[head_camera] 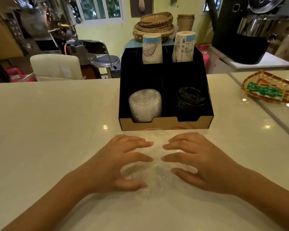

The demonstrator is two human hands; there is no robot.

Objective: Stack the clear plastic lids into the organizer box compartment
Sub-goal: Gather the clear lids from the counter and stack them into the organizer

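Note:
A pile of clear plastic lids (157, 174) lies on the white counter just in front of me. My left hand (122, 164) cups its left side and my right hand (195, 160) cups its right side, fingers curled around the pile. Behind the pile stands the black organizer box (165, 125). Its front left compartment holds a stack of clear lids (145, 105). In the front right compartment sits a stack of black lids (189, 99).
Two stacks of printed paper cups (152, 49) (183, 47) fill the box's rear compartments. A woven tray with green packets (270, 89) rests at the right. Beyond the counter edge are a stool (105, 60), a white chair and machines.

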